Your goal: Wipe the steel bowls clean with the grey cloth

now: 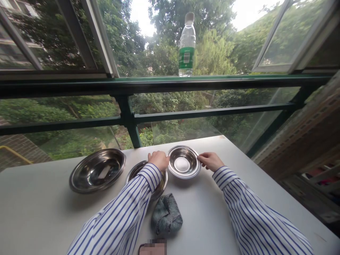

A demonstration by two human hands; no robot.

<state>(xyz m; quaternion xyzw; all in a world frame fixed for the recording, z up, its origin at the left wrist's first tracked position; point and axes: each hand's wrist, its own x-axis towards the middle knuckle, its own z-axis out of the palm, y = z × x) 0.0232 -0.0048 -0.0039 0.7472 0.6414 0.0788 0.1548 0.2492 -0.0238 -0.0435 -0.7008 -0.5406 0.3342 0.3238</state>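
A small shiny metal bowl (182, 164) is at the far right part of the white table, held by its rim from both sides. My right hand (211, 161) pinches the right rim between thumb and fingers. On the opposite rim is my left hand (158, 160), closed, its fingertips partly hidden behind the hand. Beneath my left wrist sits a medium metal bowl (162, 186), largely covered by the striped sleeve. A larger metal bowl (79, 177) stands farther left, with a pale patch showing inside. Nearer me lies a grey-green bundled cloth (166, 215).
A clear plastic bottle (187, 49) with a green label stands on the ledge above a dark green railing (170, 84). The railing and glass run behind the white table (207, 219). A pinkish object (154, 248), partly pixelated, shows at the bottom edge.
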